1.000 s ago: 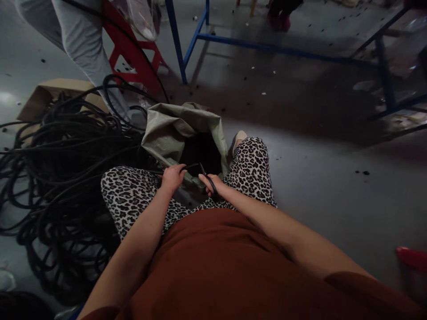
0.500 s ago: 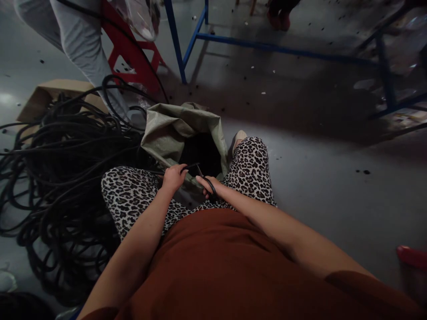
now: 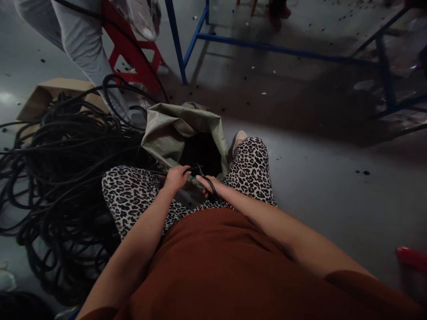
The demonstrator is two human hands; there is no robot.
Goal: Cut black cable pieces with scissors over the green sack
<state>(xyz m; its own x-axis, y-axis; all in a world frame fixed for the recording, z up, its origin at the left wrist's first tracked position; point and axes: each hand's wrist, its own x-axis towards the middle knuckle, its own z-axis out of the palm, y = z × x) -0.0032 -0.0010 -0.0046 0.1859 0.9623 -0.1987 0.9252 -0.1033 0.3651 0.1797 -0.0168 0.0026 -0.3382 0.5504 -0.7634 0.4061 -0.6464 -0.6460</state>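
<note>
left hand (image 3: 176, 178): one | right hand (image 3: 216, 183): one | scissors (image 3: 213, 188): one pair | sack (image 3: 200, 116): one | carton (image 3: 36, 98): one | red stool (image 3: 135, 58): at least one | cord heap (image 3: 83, 164): one, strands not countable | other persons (image 3: 82, 44): at least two

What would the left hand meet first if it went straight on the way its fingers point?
Probably the scissors in the right hand: the left hand points across the sack toward their blades, cord in its grip. Depth there is unclear.
</note>
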